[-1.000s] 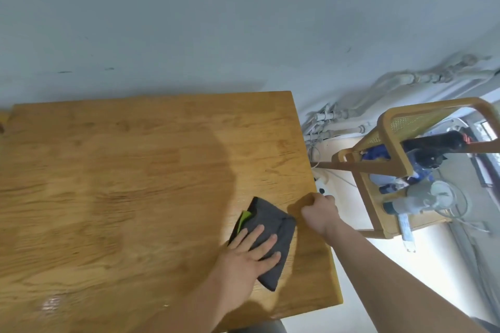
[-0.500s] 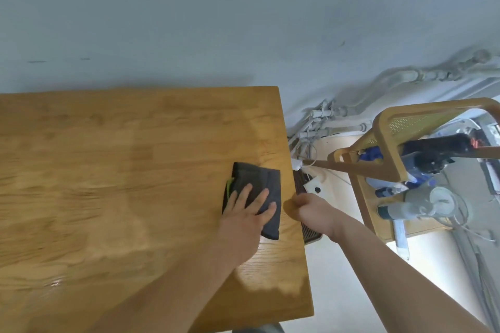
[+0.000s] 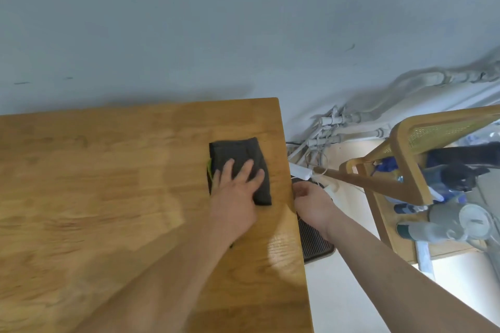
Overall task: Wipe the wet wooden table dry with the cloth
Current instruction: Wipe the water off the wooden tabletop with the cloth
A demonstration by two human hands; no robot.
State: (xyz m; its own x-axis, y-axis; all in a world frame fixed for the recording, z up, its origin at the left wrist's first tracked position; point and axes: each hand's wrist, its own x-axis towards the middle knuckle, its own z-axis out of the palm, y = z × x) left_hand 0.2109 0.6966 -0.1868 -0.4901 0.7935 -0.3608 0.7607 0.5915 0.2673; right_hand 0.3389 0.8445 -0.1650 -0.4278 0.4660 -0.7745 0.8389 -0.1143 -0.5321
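Observation:
A folded dark grey cloth [image 3: 238,155] with a green edge lies flat on the wooden table [image 3: 94,184], near its right edge and towards the far corner. My left hand [image 3: 235,194] presses flat on the cloth's near half, fingers spread over it. My right hand [image 3: 311,203] is just off the table's right edge, fingers loosely curled with nothing seen in them, touching or almost touching the edge. A pale glossy patch shows on the wood near the right edge, closer to me.
A grey wall runs behind the table. To the right stands a wooden chair [image 3: 405,167] loaded with bottles and dark items. Pipes and cables [image 3: 324,132] run along the wall's foot. A dark ribbed mat [image 3: 313,240] lies on the floor beside the table.
My left hand has slid the cloth away from me along the right edge towards the far corner. My right hand moved off the tabletop to just beside the edge.

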